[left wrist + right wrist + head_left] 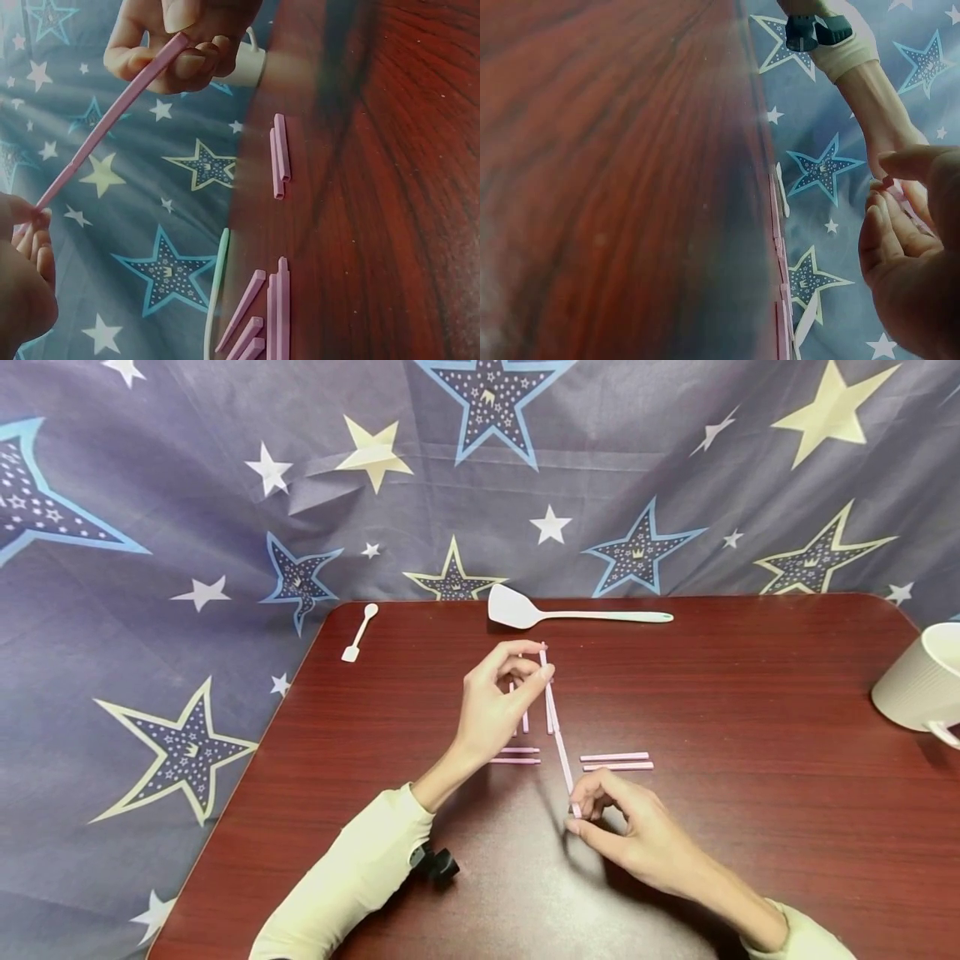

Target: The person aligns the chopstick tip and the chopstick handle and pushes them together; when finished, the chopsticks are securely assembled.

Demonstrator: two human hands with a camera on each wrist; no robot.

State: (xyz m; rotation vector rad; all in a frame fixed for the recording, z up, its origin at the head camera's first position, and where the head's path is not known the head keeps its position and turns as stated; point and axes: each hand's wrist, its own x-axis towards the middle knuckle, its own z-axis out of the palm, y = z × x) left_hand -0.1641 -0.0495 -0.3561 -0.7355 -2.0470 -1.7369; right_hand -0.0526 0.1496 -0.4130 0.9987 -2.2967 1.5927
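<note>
Both hands hold one long, thin pink stick above the table, slanting between them. My left hand pinches its far end between thumb and fingers. At the near end, my right hand grips it with thumb and curled fingers. A small joint line shows partway along the stick in the left wrist view. Two shorter pink sticks lie side by side to the right. Several more pink sticks lie under and beside the left hand, partly hidden by it. In the right wrist view the held stick is mostly covered by fingers.
A white spatula with a pale green handle lies along the table's back edge. A small white scoop-like tool is at the back left. At the far right stands a white ribbed mug. A star-patterned cloth hangs behind the dark red table.
</note>
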